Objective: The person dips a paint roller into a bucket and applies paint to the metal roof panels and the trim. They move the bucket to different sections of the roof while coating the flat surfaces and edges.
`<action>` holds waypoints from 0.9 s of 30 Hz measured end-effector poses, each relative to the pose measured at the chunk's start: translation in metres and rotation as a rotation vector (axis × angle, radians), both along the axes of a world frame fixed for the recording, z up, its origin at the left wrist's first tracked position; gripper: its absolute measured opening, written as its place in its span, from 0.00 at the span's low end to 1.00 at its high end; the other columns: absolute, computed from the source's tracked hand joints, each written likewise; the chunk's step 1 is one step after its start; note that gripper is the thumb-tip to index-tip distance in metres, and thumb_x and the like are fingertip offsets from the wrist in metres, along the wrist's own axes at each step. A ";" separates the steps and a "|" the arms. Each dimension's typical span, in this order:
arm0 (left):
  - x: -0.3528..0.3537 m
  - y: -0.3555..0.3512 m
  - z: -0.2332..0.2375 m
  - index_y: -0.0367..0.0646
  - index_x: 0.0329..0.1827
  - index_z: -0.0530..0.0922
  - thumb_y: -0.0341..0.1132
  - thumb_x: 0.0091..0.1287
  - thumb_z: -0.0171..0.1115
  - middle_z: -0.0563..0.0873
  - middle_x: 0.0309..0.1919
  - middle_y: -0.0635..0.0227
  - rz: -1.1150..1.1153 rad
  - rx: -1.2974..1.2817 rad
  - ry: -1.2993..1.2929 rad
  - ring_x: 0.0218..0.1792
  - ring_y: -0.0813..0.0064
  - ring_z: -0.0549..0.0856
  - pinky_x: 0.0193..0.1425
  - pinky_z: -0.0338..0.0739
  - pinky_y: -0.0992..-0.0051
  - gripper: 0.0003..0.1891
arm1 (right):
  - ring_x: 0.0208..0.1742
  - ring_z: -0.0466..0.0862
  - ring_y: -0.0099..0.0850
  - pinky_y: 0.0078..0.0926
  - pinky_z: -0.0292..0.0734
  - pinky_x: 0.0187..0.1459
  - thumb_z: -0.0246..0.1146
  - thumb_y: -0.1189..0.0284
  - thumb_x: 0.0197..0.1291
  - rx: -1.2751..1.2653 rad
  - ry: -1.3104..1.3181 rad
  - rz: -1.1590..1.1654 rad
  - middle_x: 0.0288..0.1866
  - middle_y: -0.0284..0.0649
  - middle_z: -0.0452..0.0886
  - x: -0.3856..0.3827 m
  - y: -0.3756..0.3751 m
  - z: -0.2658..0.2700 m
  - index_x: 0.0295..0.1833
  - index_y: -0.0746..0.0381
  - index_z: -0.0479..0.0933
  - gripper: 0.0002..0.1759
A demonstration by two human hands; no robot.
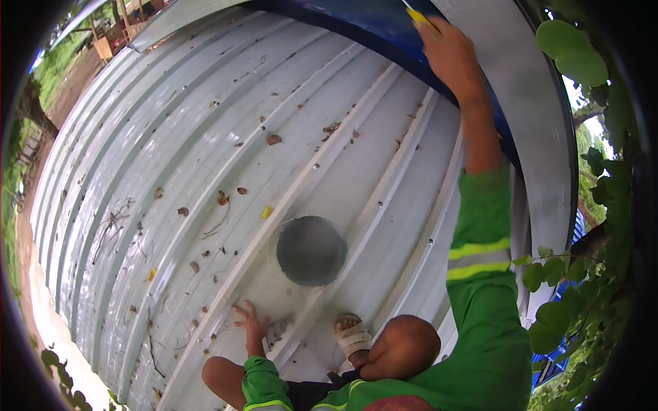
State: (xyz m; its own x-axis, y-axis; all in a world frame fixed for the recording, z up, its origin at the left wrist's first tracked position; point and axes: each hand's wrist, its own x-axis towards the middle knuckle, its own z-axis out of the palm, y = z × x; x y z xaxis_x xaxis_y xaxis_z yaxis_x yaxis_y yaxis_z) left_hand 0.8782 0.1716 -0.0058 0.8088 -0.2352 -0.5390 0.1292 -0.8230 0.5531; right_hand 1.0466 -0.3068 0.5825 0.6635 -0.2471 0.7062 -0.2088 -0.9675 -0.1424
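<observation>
My right hand point(449, 58) is stretched up to the top of the view, its fingers closed round a slim yellow-handled tool point(419, 17). The tool's pale far end lies over a dark blue curved panel point(363, 24); I cannot tell what kind of tool it is. Low in the view, my left hand point(252, 325) is open, fingers spread, over the ribbed metal roof point(274, 185). Above and right of that hand is a round dark grey shape point(312, 251) with a thin rim, between two roof ribs. My strapped sandal point(354, 338) rests just below it.
Dry leaves and twigs point(113, 222) are scattered on the roof, with screw heads along the ribs. A wide grey metal edge point(528, 103) curves past the blue panel. Green leafy branches point(569, 51) hang close on the right. Ground and grass lie beyond the roof's left edge.
</observation>
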 end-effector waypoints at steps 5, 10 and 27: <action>0.000 0.001 0.000 0.42 0.82 0.46 0.45 0.56 0.71 0.32 0.76 0.26 0.003 0.012 0.001 0.79 0.36 0.34 0.69 0.30 0.23 0.54 | 0.44 0.85 0.47 0.43 0.80 0.44 0.55 0.61 0.69 -0.165 -0.019 -0.078 0.43 0.52 0.86 0.094 0.018 0.007 0.44 0.64 0.82 0.17; -0.001 0.000 0.000 0.45 0.82 0.46 0.43 0.57 0.69 0.31 0.76 0.27 0.033 0.021 0.000 0.79 0.35 0.34 0.71 0.30 0.26 0.52 | 0.43 0.84 0.53 0.45 0.79 0.45 0.62 0.63 0.67 -0.044 -0.192 0.007 0.37 0.52 0.83 -0.040 -0.010 -0.076 0.44 0.65 0.79 0.14; -0.004 -0.002 0.014 0.49 0.83 0.47 0.37 0.59 0.69 0.34 0.78 0.34 0.071 0.022 -0.024 0.81 0.43 0.39 0.74 0.30 0.31 0.51 | 0.36 0.81 0.26 0.23 0.75 0.40 0.66 0.59 0.66 0.286 -0.187 -0.056 0.35 0.41 0.83 -0.082 -0.105 -0.111 0.46 0.67 0.80 0.19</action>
